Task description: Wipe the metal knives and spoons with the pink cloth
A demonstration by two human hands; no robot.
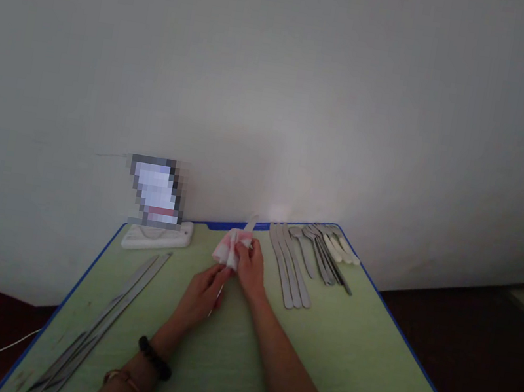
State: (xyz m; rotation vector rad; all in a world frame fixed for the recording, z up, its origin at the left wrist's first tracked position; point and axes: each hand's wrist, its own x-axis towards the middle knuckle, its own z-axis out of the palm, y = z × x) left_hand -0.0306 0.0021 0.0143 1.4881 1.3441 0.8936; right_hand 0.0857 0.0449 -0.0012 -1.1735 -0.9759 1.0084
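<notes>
1. Clearly, both hands are closed on one job near the table's far edge: the left hand (201, 289) grips the knife (251, 223) at its near end, and the right hand (251, 267) pinches the cloth (230, 248) around its middle.
2. The knife sits between the hands, over the far middle of the table (361, 384), its blade tip poking out past the cloth on the far side and a thin bit of metal showing below the left hand.
3. It looks like smooth metal: probably light, stiff, hard to break and a little slippery. The handle seems the sound place to hold; the blade edge is best met only through folded fabric.
4. The cloth, white with pink patches, appears soft, thin and limp; a pinch with thumb against fingers should do.
5. No container shows; the cutlery lies straight on the tabletop. To the right are three flat handles (287, 273) side by side, then spoons (306, 246) and white-handled pieces (341, 250).
6. To the left lie long metal strips (127, 291), partly overlapping. Beyond them, a blurred screen (156, 189) stands at a white block (159, 236); I cannot tell whether that is hollow.
</notes>
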